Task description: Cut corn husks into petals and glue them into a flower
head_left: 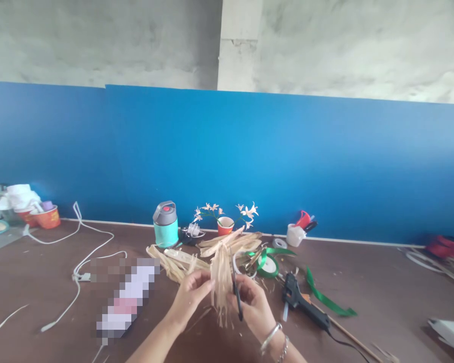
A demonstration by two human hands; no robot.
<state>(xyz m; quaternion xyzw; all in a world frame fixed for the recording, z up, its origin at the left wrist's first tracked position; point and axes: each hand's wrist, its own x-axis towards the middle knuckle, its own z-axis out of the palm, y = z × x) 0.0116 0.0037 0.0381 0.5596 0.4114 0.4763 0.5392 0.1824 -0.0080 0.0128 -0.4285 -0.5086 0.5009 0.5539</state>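
Observation:
My left hand (191, 295) pinches a pale dried husk strip (221, 275) that hangs in front of me, its lower end split into thin shreds. My right hand (253, 302), with bracelets on the wrist, grips dark scissors (236, 297) right beside the strip. Both hands hover just above the brown table (382, 297). Behind them lies a pile of more husk strips (227, 242).
A black glue gun (300, 300) lies right of my hands, with green ribbon (325, 297) and a ribbon roll (268, 264). A teal flask (165, 224), a red cup of handmade flowers (225, 224) and a white cable (79, 252) stand farther back against the blue wall.

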